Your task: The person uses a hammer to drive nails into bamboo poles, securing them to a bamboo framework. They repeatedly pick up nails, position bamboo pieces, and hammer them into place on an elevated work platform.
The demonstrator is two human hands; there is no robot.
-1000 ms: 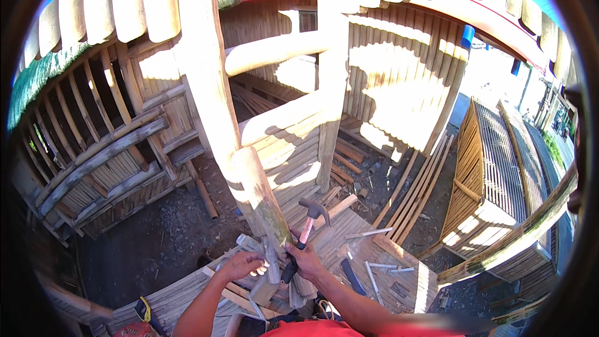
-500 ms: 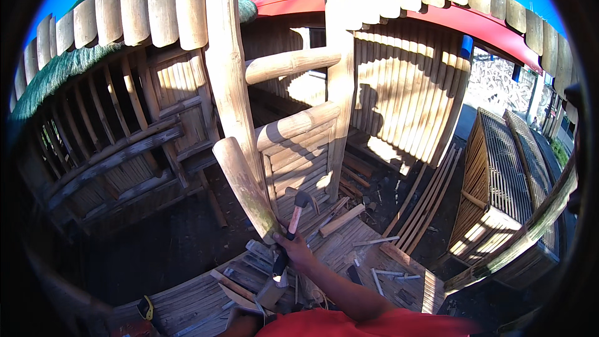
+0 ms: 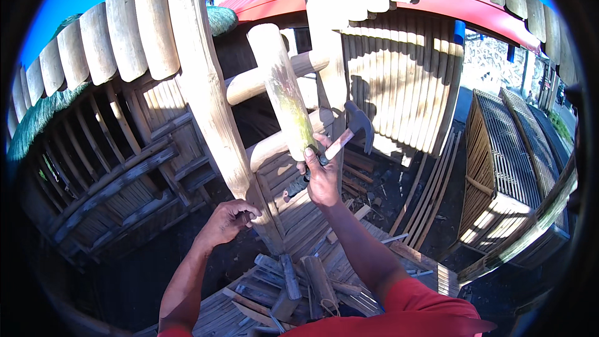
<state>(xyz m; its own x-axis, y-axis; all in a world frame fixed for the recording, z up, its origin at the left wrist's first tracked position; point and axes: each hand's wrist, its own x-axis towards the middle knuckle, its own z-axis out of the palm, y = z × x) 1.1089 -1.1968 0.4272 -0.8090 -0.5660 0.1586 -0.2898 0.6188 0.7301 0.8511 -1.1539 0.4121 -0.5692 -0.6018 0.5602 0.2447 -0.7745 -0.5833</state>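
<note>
My right hand (image 3: 322, 181) grips a hammer (image 3: 357, 126) and the lower end of a half-round wood slab (image 3: 281, 90) together. The slab stands nearly upright, slightly tilted, with yellow-green stains on its face. Beside it, the hammer's dark head points up and right; its black grip comes out below my fingers. My left hand (image 3: 229, 221) is close to the foot of a thick wooden post (image 3: 203, 81), with curled fingers. Whatever those fingers may hold is hidden. Behind the slab, round crossbars (image 3: 246, 85) join the posts.
Offcuts and short wood pieces (image 3: 284, 284) lie piled on the slatted platform (image 3: 206, 302) below me. Overlapping half-round slabs (image 3: 97, 50) edge the roof. Long planks (image 3: 433, 196) lie at the right near a slatted wooden structure (image 3: 499, 168). A railing (image 3: 118, 175) runs along the left.
My right hand has lifted the wood slab and hammer up and to the right. My left hand has come up into view near the post. The view has shifted slightly.
</note>
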